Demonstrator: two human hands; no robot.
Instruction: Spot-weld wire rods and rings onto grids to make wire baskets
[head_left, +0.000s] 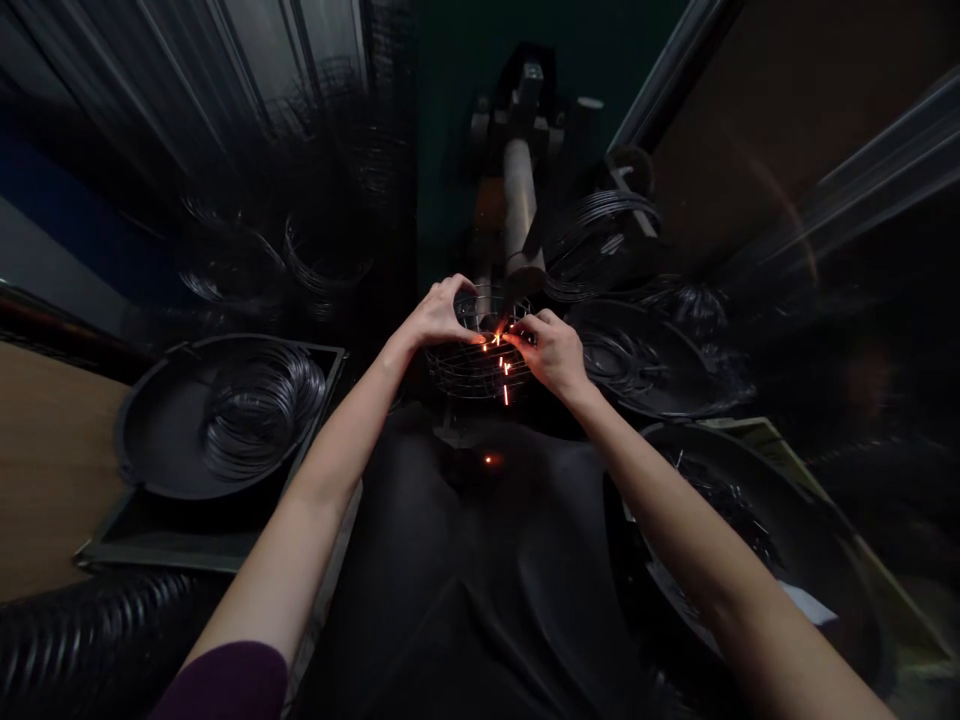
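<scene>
A round wire basket (469,375) sits under the electrode arm of a welding machine (521,200). My left hand (442,315) grips its left side, thumb along the near rim and fingers curved over the far side. On the right, my right hand (551,350) is closed in a pinch at the rim; whatever is between the fingertips is too small and dark to make out. Bright orange sparks (501,345) fly from the spot between both hands and fall in front of the basket. One glowing speck lies lower, over the dark cloth across my lap.
A black pan with wire rings (262,410) stands at left on a metal-edged stand. At right are a pan of wire loops (622,360) and a bigger pan with small dark pieces (735,510). Wire coils hang behind. A ribbed hose (97,640) lies lower left.
</scene>
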